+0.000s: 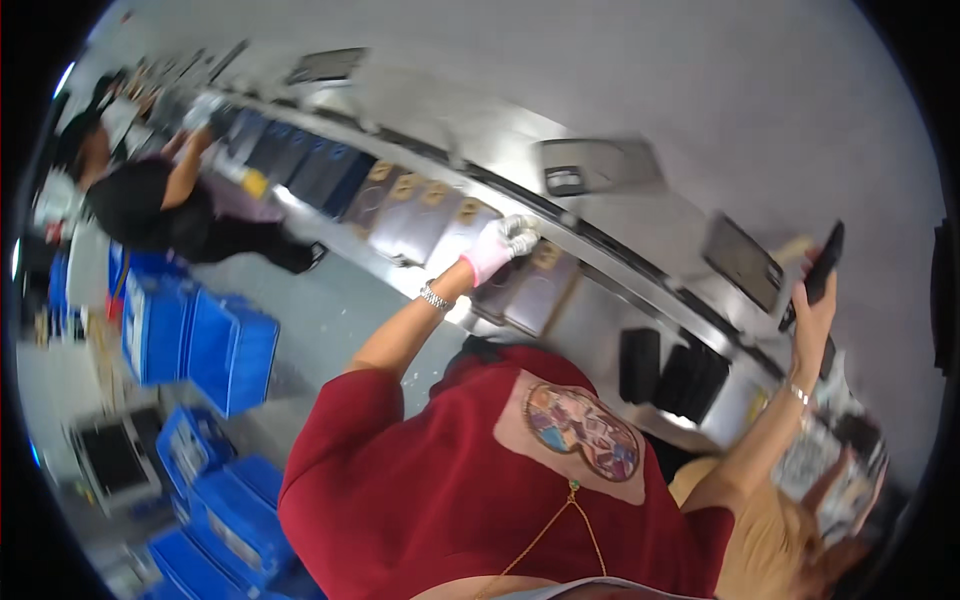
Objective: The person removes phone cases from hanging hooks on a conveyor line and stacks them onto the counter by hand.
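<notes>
My left hand (497,250), in a pink and white glove, reaches over a row of flat panels on the bench. Its fingers are curled together by the row's far edge; whatever they may hold is hidden. Each nearby panel (535,297) is greyish with a tan patch at its far end. Away to the right, my bare right hand (814,308) is raised, closed around a thin black slab (828,262) seen nearly edge-on. A dark tablet-shaped panel (744,262) lies on the conveyor beside it.
Along the bench runs a metal rail (590,240), with the grey conveyor beyond carrying another panel (600,165). Black blocks (690,380) sit near my right side. Blue bins (232,350) stand at left. One person (165,205) works far left; another in tan (765,535) is close at right.
</notes>
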`<state>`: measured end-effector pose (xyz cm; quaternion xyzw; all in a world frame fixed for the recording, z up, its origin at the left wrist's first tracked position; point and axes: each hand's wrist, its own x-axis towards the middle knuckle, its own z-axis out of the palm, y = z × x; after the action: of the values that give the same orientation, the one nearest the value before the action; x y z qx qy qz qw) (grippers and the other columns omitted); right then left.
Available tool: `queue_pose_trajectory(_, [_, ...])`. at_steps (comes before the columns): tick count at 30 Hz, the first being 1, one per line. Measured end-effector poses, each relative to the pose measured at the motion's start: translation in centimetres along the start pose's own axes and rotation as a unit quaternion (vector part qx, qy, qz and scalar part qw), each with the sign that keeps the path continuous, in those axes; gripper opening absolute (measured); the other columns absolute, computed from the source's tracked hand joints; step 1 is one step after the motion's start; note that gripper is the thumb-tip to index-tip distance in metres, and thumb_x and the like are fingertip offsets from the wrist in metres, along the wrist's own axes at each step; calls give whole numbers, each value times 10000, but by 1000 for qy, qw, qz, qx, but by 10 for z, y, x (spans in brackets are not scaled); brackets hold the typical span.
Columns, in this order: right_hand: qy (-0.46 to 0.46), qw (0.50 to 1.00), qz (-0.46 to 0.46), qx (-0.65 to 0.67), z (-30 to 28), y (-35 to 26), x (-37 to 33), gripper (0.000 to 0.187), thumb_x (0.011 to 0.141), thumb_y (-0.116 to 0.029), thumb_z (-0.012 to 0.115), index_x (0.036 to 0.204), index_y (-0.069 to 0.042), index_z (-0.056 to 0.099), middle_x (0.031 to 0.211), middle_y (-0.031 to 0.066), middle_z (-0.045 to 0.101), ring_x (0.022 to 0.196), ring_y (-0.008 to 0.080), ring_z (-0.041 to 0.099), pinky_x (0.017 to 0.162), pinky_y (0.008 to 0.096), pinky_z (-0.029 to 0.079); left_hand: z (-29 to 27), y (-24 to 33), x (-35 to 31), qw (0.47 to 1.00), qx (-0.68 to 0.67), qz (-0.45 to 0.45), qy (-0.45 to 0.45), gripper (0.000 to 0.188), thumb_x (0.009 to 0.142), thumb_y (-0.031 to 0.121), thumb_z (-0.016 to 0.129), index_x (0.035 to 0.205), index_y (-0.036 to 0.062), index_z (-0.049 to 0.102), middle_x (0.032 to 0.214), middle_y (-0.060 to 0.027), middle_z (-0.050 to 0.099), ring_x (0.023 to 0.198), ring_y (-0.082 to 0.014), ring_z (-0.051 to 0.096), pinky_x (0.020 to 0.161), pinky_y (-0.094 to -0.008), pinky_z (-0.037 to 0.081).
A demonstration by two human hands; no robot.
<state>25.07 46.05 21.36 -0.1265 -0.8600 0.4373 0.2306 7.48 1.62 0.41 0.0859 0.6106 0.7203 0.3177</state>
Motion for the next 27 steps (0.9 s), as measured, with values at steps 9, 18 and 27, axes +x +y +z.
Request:
queue_pose_trajectory(9, [-186, 960, -108, 180, 158, -151, 25, 1059, 644, -616, 819, 1383, 27, 416, 1273, 96, 539, 1148, 193, 508, 1007, 335, 396, -189, 81, -42, 894, 98, 186, 396, 826, 826, 75, 731, 1480, -1, 232, 1396, -206, 450, 1226, -269, 534, 905, -322, 526])
queue_pose_trajectory(18, [-236, 941, -120, 211, 271, -214, 37, 1138, 578, -671, 820, 1396, -12, 384, 1287, 96, 540, 1170, 197, 503, 996, 340, 387, -232, 175, 20, 768, 241, 186, 564, 1355, 630, 412, 890, 1496, -67, -35, 1527, -285, 196, 1410, -381, 272, 1166, -397, 250])
queue_pose_trajectory(27, [-258, 910, -162, 280, 325, -221, 82, 850, 713, -156, 846, 1378, -103, 320, 1356, 82, 489, 1265, 203, 465, 1079, 357, 381, -223, 176, 42, 884, -48, 307, 348, 138, 969, 102, 569, 1041, -15, 551, 792, -40, 581, 649, -81, 554, 704, -237, 525])
